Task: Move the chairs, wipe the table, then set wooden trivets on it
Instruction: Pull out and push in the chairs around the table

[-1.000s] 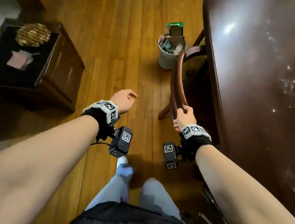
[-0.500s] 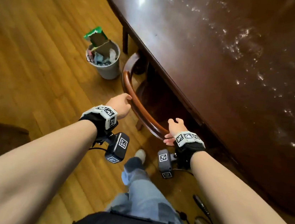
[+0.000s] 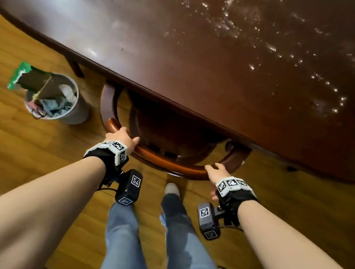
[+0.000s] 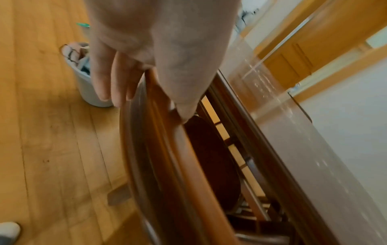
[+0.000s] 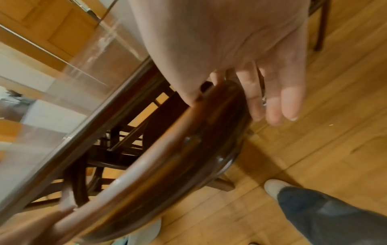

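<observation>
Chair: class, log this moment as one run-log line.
step: move chair | left hand: grips rail | right hand: on rail | chair: under table

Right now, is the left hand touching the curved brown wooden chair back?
Touching. The left wrist view shows the left hand on the curved brown wooden chair back, thumb on one side of the rail and fingers on the other.

The chair seat is largely hidden beneath the table. Both wrist views are smeared by blur.

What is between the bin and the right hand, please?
In the head view, the left hand and the chair's curved back rail lie between the bin and the right hand.
</observation>
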A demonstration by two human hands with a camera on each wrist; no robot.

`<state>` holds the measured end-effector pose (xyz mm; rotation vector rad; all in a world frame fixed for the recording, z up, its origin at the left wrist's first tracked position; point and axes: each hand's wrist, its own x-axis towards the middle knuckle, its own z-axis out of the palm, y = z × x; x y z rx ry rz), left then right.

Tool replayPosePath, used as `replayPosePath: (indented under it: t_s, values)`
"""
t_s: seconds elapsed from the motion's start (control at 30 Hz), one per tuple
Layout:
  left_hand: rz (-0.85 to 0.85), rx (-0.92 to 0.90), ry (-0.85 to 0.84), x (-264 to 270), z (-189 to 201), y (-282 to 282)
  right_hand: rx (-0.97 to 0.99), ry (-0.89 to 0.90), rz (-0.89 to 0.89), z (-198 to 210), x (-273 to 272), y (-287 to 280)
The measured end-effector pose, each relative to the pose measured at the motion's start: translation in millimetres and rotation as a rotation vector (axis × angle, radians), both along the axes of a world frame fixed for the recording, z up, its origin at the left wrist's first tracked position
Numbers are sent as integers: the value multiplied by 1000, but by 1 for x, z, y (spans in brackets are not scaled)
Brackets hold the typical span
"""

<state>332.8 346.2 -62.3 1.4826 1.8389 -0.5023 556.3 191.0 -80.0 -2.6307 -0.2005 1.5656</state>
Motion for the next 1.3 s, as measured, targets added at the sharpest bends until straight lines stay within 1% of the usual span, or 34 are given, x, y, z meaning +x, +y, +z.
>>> replayPosePath:
  t_s: [0.07,0.13,0.17,0.23,0.3,0.4,0.6,0.73,0.9,1.03,1.13,1.3]
  values:
    - [-17,43,-23,-8,-5,6,95,-40,-178,0,-19,-5]
    - [27,93,-111,-20,-9,15,195,-51,-377,1,-39,-3]
    - [61,111,-155,-24,-10,19,226,-62,-444,2,-47,-1]
    - [83,128,-203,-31,-11,28,255,-133,-493,0,-65,1]
    - [89,154,-233,-36,-11,36,247,-206,-485,-3,-82,3]
    - [74,199,-239,-45,-9,39,242,-235,-501,-7,-102,1]
    - [67,185,-224,-48,-7,15,232,-390,-461,0,-110,-10]
    - [42,136,-228,-40,-6,2,256,-370,-374,2,-115,-7]
    - [18,124,-225,-34,-9,2,275,-389,-429,3,-110,2]
    - [-24,152,-205,-24,-9,11,295,-406,-417,2,-102,12]
    - [-31,133,-169,-17,-13,20,283,-403,-429,4,-96,20]
    - [-100,144,-119,-27,-14,32,272,-370,-408,1,-110,20]
